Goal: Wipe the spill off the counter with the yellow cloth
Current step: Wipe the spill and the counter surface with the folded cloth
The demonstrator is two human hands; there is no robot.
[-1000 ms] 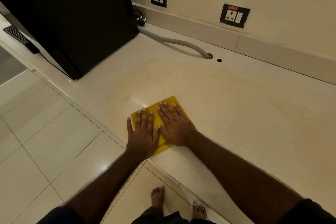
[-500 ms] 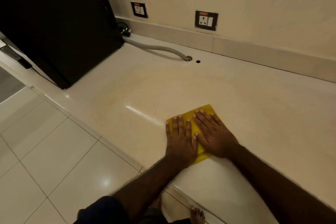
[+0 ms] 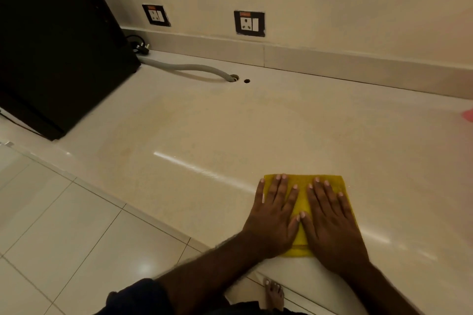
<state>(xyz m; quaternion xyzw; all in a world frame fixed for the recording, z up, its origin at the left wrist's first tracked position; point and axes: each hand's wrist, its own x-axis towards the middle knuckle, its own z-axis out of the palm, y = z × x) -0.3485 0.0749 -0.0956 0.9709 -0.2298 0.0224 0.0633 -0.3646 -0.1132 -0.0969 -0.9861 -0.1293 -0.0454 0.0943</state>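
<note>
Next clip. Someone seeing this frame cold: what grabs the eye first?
The yellow cloth near the counter's front edge, with the left hand and right hand pressed flat on it side by side. Then the big black appliance far left.

1. L hand [image 3: 275, 217] – palm down, flat, fingers spread and pointing away from the body; thumb tip touches R thumb tip.
2. R hand [image 3: 332, 222] – same pose, flat, fingers extended fwd, just beside L hand.
3. Both forearms bare, reaching fwd from bottom of view; dark sleeve at L elbow.
</note>
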